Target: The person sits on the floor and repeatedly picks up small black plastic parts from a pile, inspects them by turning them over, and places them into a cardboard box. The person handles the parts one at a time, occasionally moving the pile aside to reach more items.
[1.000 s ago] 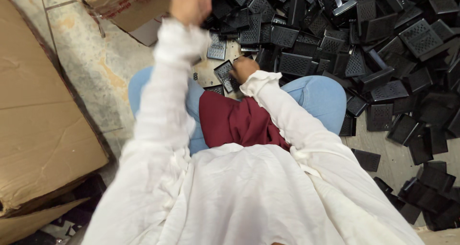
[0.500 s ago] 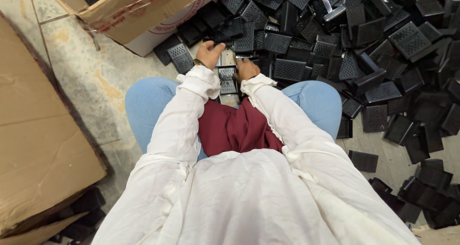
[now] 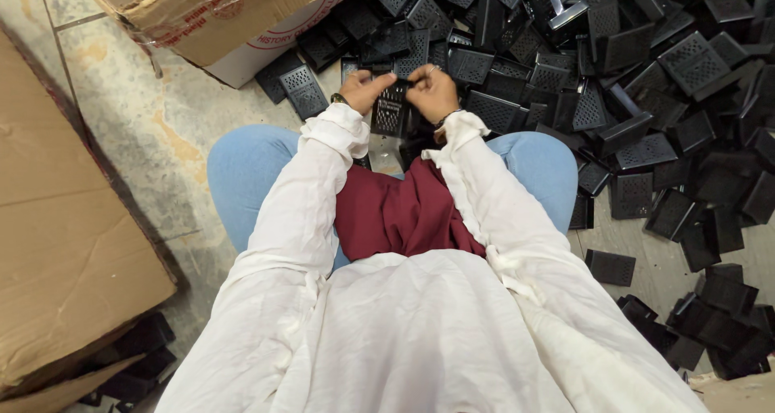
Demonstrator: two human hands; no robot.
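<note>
My left hand (image 3: pixel 365 89) and my right hand (image 3: pixel 432 92) meet in front of my knees, both gripping one small black plastic part with a grid face (image 3: pixel 391 110). The part stands roughly upright between the two hands, held at its top edge. White sleeves cover both arms down to the wrists. Blue jeans and a dark red cloth lie below the hands.
A big heap of the same black grid parts (image 3: pixel 630 82) covers the floor ahead and to the right. A cardboard box (image 3: pixel 218 17) stands at the upper left. Flattened cardboard (image 3: pixel 64 243) lies at my left, with several black parts under its edge.
My left hand came down from far ahead near the box and joined the right hand on the black part. Both hands now hold it higher and closer together.
</note>
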